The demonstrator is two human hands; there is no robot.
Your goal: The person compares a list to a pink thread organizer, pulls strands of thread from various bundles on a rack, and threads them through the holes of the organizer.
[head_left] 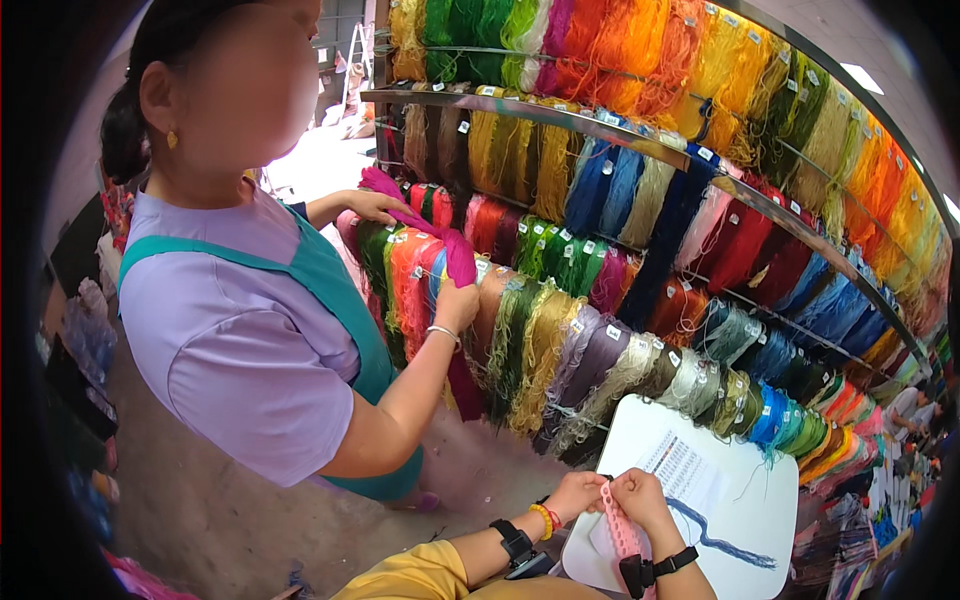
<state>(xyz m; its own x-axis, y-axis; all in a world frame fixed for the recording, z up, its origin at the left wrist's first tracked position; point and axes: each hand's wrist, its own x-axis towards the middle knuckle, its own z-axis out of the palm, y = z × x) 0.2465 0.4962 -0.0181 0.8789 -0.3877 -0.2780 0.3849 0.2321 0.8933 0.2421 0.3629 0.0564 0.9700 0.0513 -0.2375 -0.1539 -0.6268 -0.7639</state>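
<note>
Both my hands meet over the white table at the lower right. My left hand (578, 494) is closed, its fingertips pinching the top end of a pink strip with a row of holes (620, 520). My right hand (640, 496) is closed at that same end, fingers bent against the strip, which hangs down between my wrists. A dark bit shows at the pinched tip, too small to make out. Beside my right hand a skein of dark blue thread (738, 551) lies loosely on the tabletop. Under and behind my hands is a printed sheet of paper (684, 468).
The white table (775, 500) stands against racks of colourful thread skeins (590, 340), hung in tiers on metal rails (560, 118). At left a person in a teal apron (330, 290) holds a magenta skein (458, 255) with both hands. Plastic bags (90, 330) lie at the far left.
</note>
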